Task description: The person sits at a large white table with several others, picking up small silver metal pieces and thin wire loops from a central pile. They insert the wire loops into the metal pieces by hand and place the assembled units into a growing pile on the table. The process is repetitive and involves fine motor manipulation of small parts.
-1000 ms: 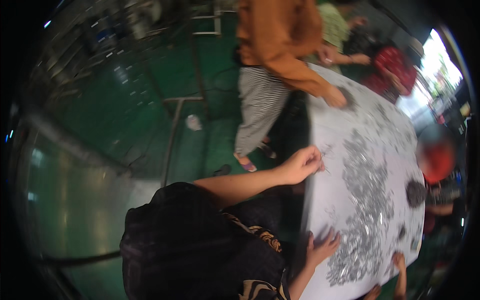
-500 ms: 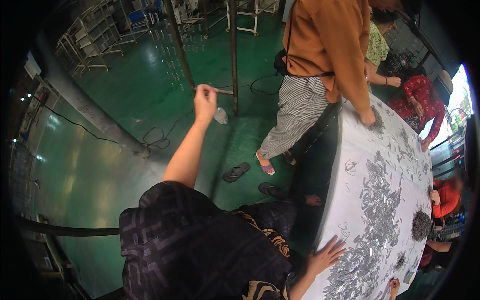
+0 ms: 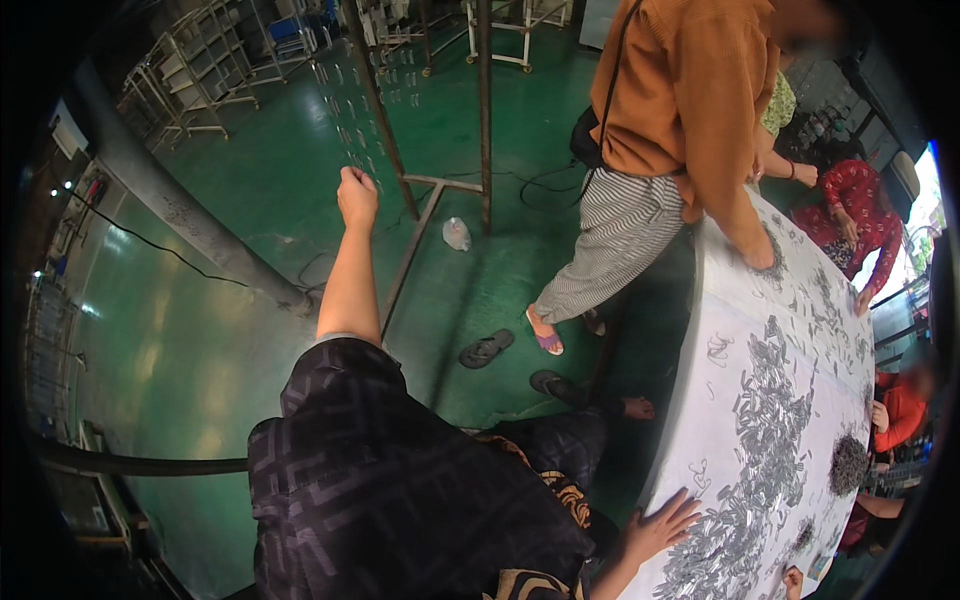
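Note:
My left hand [image 3: 357, 198] is stretched out over the floor, its fingers pinched together at the lower end of the hanging rows of small shiny pieces [image 3: 352, 115]. What lies between the fingers is too small to make out. On the white-covered table [image 3: 690, 405] my right hand [image 3: 662, 525] rests flat with fingers spread. Its fingertips lie at the edge of a heap of small grey metal strips [image 3: 765, 440]. Thin bent wires [image 3: 700, 476] lie just beyond those fingers.
A dark metal frame [image 3: 487, 120] stands ahead, a crumpled clear plastic bag [image 3: 456, 234] by its foot. A person in an orange top [image 3: 660, 90] leans over the table; others work along its far side. A slipper [image 3: 487, 348] lies on the floor. A grey post [image 3: 200, 225] slants at left.
My left hand has moved left in the view, away from the frame's crossbar to the hanging rows. My right hand stays flat on the table. The whole view has shifted slightly.

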`<state>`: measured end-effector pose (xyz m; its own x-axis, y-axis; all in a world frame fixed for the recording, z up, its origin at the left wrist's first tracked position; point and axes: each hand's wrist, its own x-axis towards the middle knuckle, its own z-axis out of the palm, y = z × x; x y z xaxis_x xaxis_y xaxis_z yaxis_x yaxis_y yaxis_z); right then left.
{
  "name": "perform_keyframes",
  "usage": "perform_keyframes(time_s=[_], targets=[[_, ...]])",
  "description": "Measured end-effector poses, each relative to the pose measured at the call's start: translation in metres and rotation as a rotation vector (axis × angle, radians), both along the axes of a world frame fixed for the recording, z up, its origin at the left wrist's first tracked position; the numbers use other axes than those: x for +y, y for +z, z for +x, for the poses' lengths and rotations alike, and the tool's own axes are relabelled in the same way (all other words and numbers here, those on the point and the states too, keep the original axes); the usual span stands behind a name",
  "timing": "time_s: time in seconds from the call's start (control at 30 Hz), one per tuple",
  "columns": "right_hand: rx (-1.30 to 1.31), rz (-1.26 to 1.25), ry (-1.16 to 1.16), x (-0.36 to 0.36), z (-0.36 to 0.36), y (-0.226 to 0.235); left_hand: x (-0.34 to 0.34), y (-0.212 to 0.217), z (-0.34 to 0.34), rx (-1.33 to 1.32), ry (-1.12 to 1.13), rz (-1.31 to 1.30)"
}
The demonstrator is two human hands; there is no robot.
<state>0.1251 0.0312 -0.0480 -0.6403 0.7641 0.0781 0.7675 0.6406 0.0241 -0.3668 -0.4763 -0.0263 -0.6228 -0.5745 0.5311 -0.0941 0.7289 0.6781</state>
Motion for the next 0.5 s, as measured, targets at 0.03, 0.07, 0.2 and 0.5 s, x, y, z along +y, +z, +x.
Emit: perform_keyframes(time_s=[0.03,0.07,0.2,0.5], targets=[[-0.016,-0.003,-0.011,-0.001,-0.001,0.001,-0.001,0.0,-0.002,-0.009,-0.003,-0.015],[-0.019,-0.004,-0.013,0.0,-0.002,0.001,-0.002,-0.001,-0.004,-0.019,-0.007,-0.029],[0.0,-0.002,-0.009,0.002,0.0,-0.002,-0.004,-0.008,-0.014,0.017,0.025,-0.065],[-0.013,-0.011,-0.021,0.003,-0.001,-0.003,0.0,-0.017,-0.022,0.004,-0.015,-0.137]])
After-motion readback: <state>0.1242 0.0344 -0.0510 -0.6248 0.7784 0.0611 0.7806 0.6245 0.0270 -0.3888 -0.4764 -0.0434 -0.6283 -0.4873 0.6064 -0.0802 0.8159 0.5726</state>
